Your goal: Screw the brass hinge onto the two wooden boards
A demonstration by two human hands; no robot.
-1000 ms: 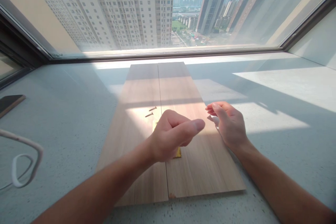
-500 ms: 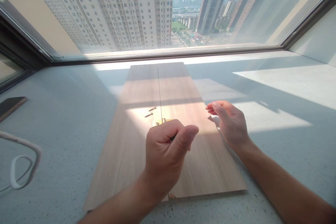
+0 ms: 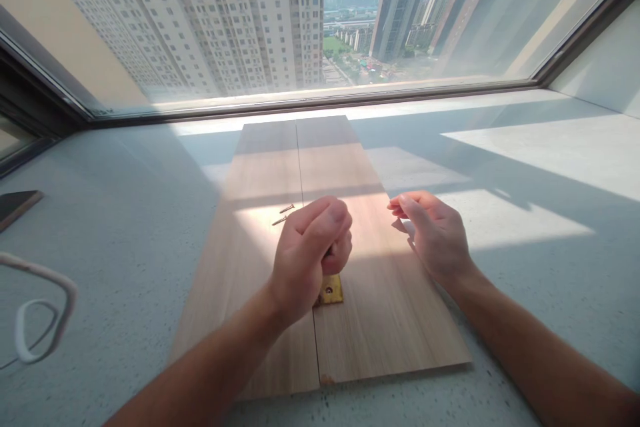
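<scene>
Two pale wooden boards (image 3: pixel 270 360) lie side by side with a thin seam between them. A brass hinge (image 3: pixel 329 289) spans the seam, largely covered by my left hand (image 3: pixel 314 260). That hand is a closed fist above the hinge, and a dark bit shows inside its curl, too hidden to name. My right hand (image 3: pixel 434 233) hovers by the right board's edge, thumb and fingertips drawn together. Whatever they may pinch is too small to see. On the left board, beside my left fist, lie two screws (image 3: pixel 287 208).
A white cable (image 3: pixel 45 267) loops at the left on the speckled sill (image 3: pixel 125 247). Near the left edge lies a dark flat object (image 3: pixel 19 207). The window frame (image 3: pixel 300 107) runs behind the boards, and sunlight and shadow cross the surface.
My left fist has turned, its thumb now folding over the fingers, and risen slightly, uncovering the hinge's near part while hiding its far part. My right hand stays almost still. The view shifts slightly.
</scene>
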